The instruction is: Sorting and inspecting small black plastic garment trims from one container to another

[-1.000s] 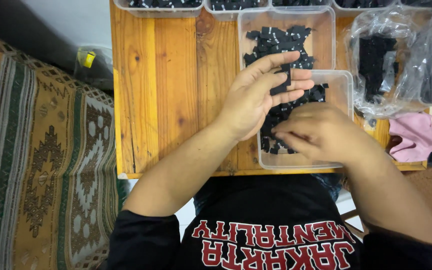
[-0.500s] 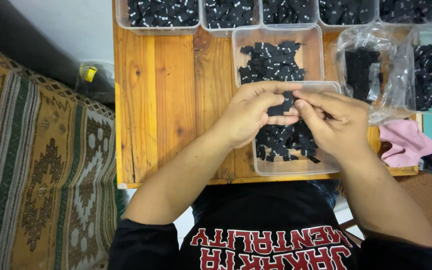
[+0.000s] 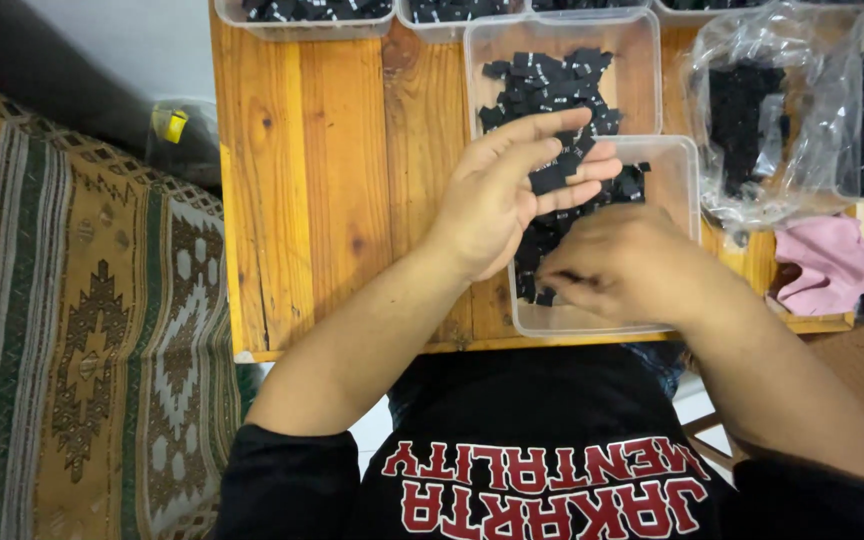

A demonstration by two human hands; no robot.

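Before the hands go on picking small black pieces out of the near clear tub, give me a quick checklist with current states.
1. Left hand holds black pieces against its fingers: ok.
2. Right hand is down inside the near clear tub: ok.
3. What the right hand grips: cannot tell, its fingertips are hidden.
4. Near clear tub lies fully on the wooden table: ok.
5. Far clear tub has black pieces and bare floor: ok.
6. Plastic bag of black pieces stands apart from both hands: ok.
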